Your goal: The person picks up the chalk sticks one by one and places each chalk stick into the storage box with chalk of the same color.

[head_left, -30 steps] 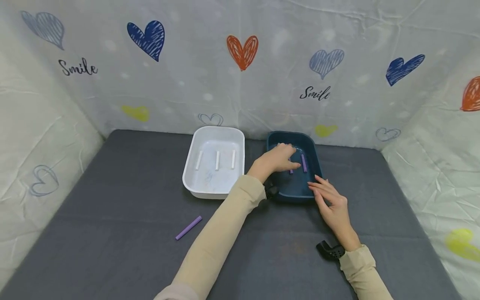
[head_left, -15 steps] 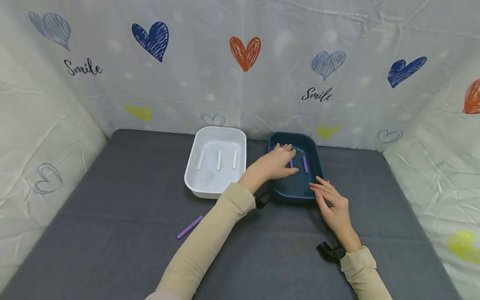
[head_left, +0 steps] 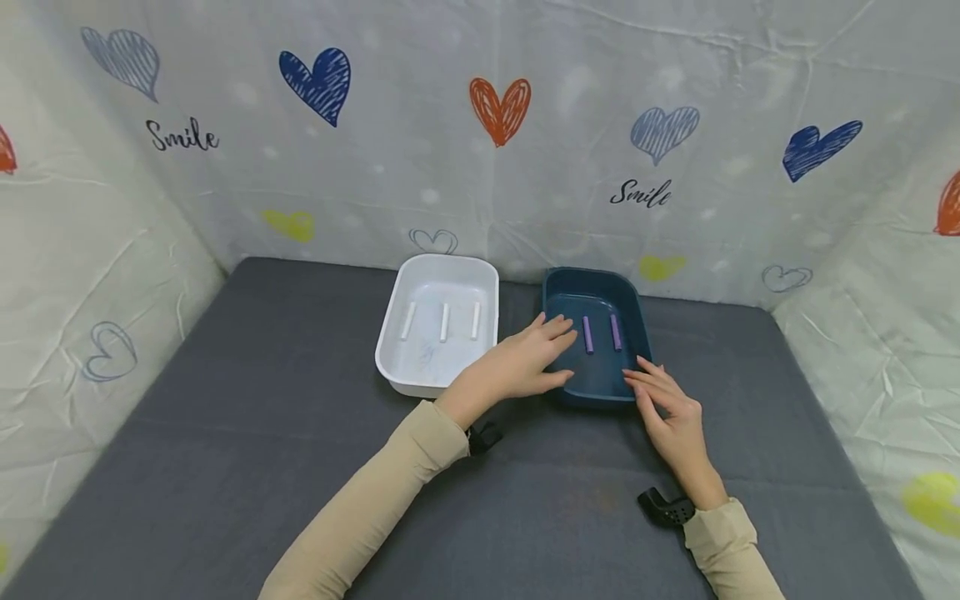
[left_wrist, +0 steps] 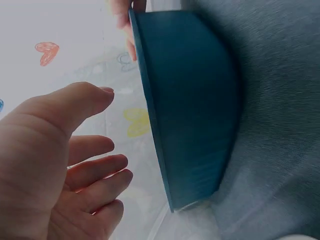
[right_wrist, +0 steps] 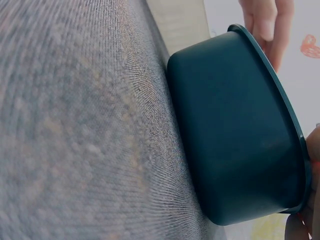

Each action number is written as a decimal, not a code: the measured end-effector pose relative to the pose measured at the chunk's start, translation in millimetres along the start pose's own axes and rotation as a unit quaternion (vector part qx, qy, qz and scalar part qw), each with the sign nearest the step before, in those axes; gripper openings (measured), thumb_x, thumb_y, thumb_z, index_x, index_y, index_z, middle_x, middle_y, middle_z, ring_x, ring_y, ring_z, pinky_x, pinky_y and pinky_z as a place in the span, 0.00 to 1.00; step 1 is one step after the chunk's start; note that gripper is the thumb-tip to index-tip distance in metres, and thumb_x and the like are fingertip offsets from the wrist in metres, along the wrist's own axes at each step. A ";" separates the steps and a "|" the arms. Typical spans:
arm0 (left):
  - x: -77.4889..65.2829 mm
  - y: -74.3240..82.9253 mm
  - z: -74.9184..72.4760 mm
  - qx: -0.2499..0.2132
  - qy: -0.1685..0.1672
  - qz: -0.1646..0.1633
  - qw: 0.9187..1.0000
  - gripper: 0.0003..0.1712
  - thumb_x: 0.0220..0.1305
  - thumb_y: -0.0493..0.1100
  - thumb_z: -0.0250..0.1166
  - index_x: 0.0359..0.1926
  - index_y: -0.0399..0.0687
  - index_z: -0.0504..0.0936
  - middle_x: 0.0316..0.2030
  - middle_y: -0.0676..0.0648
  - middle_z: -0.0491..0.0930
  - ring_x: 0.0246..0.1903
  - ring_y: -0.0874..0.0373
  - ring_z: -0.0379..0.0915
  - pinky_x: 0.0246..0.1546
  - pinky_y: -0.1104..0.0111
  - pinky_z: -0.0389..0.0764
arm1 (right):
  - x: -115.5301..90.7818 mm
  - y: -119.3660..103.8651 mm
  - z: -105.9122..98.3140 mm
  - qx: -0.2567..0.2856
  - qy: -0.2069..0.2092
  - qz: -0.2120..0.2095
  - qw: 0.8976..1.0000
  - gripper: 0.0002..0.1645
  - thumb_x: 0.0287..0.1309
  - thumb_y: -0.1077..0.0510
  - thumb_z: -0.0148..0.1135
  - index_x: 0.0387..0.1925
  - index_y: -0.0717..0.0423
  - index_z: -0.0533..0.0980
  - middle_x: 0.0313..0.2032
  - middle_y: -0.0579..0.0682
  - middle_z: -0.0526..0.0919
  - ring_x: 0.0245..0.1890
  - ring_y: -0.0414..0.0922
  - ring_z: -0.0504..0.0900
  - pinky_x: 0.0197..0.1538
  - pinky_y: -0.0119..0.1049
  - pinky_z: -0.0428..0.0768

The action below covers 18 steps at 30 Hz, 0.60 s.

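Observation:
My left hand [head_left: 525,360] hovers over the left rim of a dark teal tray [head_left: 592,382], its fingers spread and nothing in them. The left wrist view shows that hand [left_wrist: 75,165] apart from the tray's outer wall [left_wrist: 190,110]. Inside the tray lie two purple chalk-like sticks, a left one [head_left: 588,335] and a right one [head_left: 617,332], side by side. My right hand [head_left: 672,421] rests its extended fingers on the tray's near right corner. In the right wrist view, fingertips [right_wrist: 313,145] touch the rim, mostly cut off by the frame edge.
Left of the teal tray stands a white tray [head_left: 408,379] holding three white sticks [head_left: 445,322]. Both trays sit on a grey cloth-covered table [head_left: 225,400], close to a back curtain [head_left: 420,167] printed with hearts. My left sleeve [head_left: 375,492] crosses the table's front.
My left hand has drawn back left and toward me, out of the teal tray, uncovering both purple sticks. The loose purple stick on the table is now hidden by my left arm.

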<state>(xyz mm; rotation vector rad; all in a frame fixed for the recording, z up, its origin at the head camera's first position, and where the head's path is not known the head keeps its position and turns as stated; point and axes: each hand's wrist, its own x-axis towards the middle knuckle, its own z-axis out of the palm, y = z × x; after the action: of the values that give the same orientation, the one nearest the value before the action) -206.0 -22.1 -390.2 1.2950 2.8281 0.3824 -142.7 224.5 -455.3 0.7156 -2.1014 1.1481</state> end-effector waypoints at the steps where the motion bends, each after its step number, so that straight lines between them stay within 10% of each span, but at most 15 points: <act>1: -4.8 0.4 -0.1 -0.001 0.003 0.003 1.000 0.35 0.72 0.52 0.60 0.70 0.34 0.66 0.71 0.35 0.61 0.73 0.45 0.52 0.74 0.53 0.47 | -0.2 0.0 0.2 0.000 0.000 0.000 1.000 0.15 0.48 0.85 0.60 0.38 0.76 0.83 0.41 0.69 0.85 0.52 0.72 0.77 0.71 0.37 0.61; 18: -105.0 -8.3 -4.1 -0.084 0.054 0.032 0.995 0.31 0.68 0.45 0.65 0.67 0.35 0.71 0.68 0.37 0.68 0.70 0.43 0.61 0.70 0.54 0.59 | 0.4 -1.6 -0.1 0.003 0.001 0.001 1.000 0.15 0.48 0.84 0.60 0.38 0.75 0.83 0.41 0.69 0.85 0.51 0.72 0.77 0.71 0.38 0.61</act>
<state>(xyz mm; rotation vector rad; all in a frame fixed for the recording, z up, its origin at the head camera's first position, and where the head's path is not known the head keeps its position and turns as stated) -143.5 -106.7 -397.9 1.3726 2.7706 0.6956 -141.9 223.8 -454.1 0.7158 -2.0981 1.1564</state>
